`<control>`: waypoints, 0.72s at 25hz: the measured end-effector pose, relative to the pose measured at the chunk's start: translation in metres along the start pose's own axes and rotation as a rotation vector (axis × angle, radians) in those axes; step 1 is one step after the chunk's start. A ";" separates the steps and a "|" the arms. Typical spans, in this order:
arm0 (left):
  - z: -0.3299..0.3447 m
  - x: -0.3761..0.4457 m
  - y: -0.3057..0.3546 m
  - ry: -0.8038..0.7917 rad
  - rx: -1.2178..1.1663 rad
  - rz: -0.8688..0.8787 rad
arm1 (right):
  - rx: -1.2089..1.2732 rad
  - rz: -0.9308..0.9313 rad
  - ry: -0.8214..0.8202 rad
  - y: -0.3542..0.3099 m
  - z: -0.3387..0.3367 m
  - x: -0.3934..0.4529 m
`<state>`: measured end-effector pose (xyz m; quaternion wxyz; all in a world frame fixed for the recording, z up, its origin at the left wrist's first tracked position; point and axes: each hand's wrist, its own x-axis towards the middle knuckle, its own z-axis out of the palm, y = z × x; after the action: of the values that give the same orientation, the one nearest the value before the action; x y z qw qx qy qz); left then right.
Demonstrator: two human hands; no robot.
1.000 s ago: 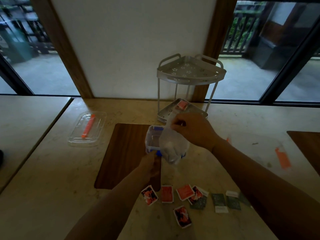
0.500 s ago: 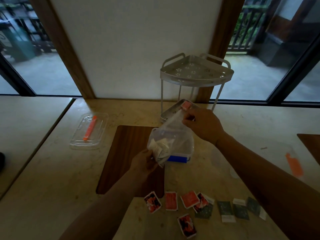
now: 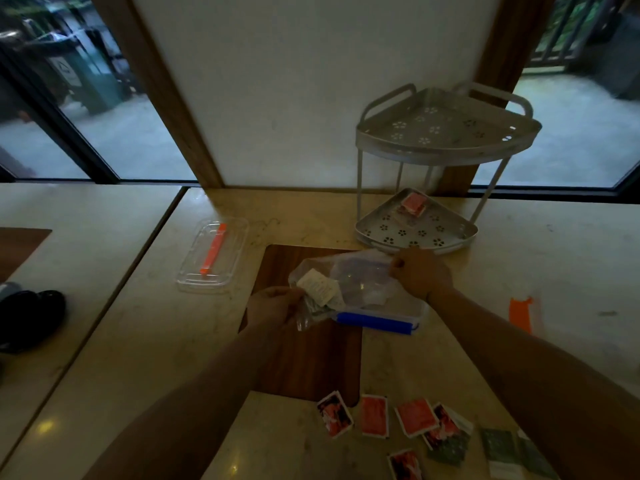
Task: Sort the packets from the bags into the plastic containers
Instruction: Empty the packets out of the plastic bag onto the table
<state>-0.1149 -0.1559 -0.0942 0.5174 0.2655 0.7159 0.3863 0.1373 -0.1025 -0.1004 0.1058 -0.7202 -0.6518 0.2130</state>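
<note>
Head view: both hands — left hand (image 3: 273,304) at 9 o'clock, right hand (image 3: 420,271) at 3 — have fingers pinched on the limp, slippery bag (image 3: 349,282), best held at its edges.

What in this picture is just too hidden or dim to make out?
Head view only:
- Container: inside is hidden by the crumpled plastic bag held over it.
- White packets in the bag: print too small.
- Green packets: cut off by the bottom edge, dim.
- Dark object at left: too dark to identify.

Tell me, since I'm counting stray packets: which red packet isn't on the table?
The red packet on the rack's lower shelf; the other red ones lie on the table near the person.
</note>
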 end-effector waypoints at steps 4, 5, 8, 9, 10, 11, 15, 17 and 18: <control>0.006 0.014 0.014 0.022 0.079 0.017 | 0.014 0.097 -0.059 0.015 0.023 0.013; 0.009 0.017 0.015 0.021 0.105 0.018 | 0.032 0.115 -0.079 0.019 0.027 0.018; 0.014 0.024 0.018 0.012 0.130 0.018 | 0.028 0.154 -0.107 0.026 0.040 0.026; 0.016 0.025 0.019 0.007 0.128 0.016 | 0.028 0.169 -0.107 0.028 0.042 0.027; 0.017 0.027 0.021 0.002 0.129 0.017 | 0.031 0.176 -0.107 0.030 0.045 0.030; 0.018 0.027 0.023 -0.004 0.130 0.019 | 0.036 0.181 -0.110 0.032 0.047 0.031; 0.028 0.027 0.040 -0.052 0.056 0.030 | 0.054 0.208 -0.139 0.037 0.052 0.036; 0.034 0.026 0.051 -0.094 0.032 0.061 | 0.066 0.213 -0.170 0.038 0.055 0.036; 0.036 0.026 0.055 -0.109 0.024 0.074 | 0.088 0.216 -0.180 0.039 0.056 0.037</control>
<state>-0.0905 -0.0950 -0.0682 0.5378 0.3186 0.6810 0.3816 0.1491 -0.0783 -0.1727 0.0550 -0.7587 -0.5676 0.3151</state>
